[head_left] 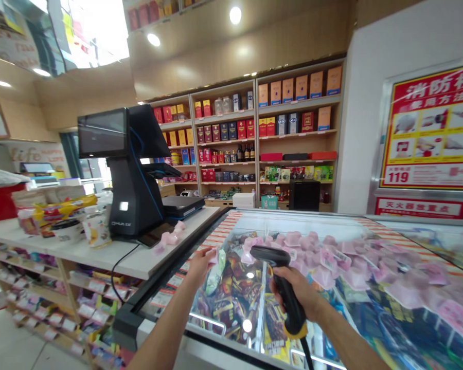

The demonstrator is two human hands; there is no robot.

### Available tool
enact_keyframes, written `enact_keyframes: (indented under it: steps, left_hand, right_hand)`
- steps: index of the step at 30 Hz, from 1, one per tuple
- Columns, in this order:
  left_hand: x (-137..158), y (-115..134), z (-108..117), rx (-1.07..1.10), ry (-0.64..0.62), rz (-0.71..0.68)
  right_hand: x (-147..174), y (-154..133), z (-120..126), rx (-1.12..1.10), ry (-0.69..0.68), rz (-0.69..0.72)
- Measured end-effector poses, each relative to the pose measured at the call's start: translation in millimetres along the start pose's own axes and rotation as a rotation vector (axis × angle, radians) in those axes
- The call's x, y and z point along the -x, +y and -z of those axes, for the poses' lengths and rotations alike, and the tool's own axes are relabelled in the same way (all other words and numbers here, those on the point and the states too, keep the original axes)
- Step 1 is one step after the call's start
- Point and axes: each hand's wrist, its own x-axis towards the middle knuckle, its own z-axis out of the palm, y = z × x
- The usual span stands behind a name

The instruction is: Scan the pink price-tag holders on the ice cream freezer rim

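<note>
My right hand (299,290) is wrapped round the handle of a black barcode scanner (272,254) with a yellow trim and a cable running down. The scanner's head points left, over the glass top of a chest freezer. Between the fingers of my left hand (200,264) is a small pink plastic cup-shaped piece (213,256), partly hidden by them. Many like pieces, some with barcode labels, lie in a pink pile (324,257) on the freezer glass to the right. A few more pink pieces (172,237) sit on the counter at left.
A black cash register (127,190) stands on the white counter (139,262), with packaged snacks (64,213) beside it. The freezer (139,308) holds wrapped goods under its glass. Shelves (227,121) of boxes and bottles line the back wall. A red fire-hydrant sign (432,128) hangs at right.
</note>
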Motion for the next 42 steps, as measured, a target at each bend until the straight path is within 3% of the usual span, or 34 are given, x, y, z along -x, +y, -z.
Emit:
enact_keyframes:
  steps: [6,11,15,21,24,28,34,38,42]
  left_hand:
    - [-21,15,-32,0.360,-0.163,-0.059]
    - [-21,21,-45,0.428,-0.216,-0.069]
    - [-18,20,-48,0.322,-0.187,-0.069]
    - [-15,2,-59,-0.060,0.108,-0.061]
    - [-15,-4,-77,-0.227,0.163,-0.118]
    - [-23,-1,-107,-0.367,0.116,-0.190]
    - [-37,11,-138,-0.439,-0.057,-0.246]
    - [-34,17,-145,-0.414,-0.132,-0.243]
    - [-26,19,-135,-0.350,-0.117,-0.217]
  right_hand:
    - [2,-3,-2,-0.042,0.005,-0.006]
    - [2,-4,-1,-0.039,-0.004,-0.008]
    - [1,-5,2,-0.071,0.003,0.019]
    - [-3,-4,10,-0.080,0.042,0.026]
    - [-4,-3,14,-0.121,0.074,0.047]
    - [-4,-5,18,-0.132,0.102,0.062]
    - [-4,-11,22,-0.163,0.143,0.065]
    - [-5,-11,22,-0.153,0.145,0.076]
    - [-4,-11,20,-0.151,0.161,0.066]
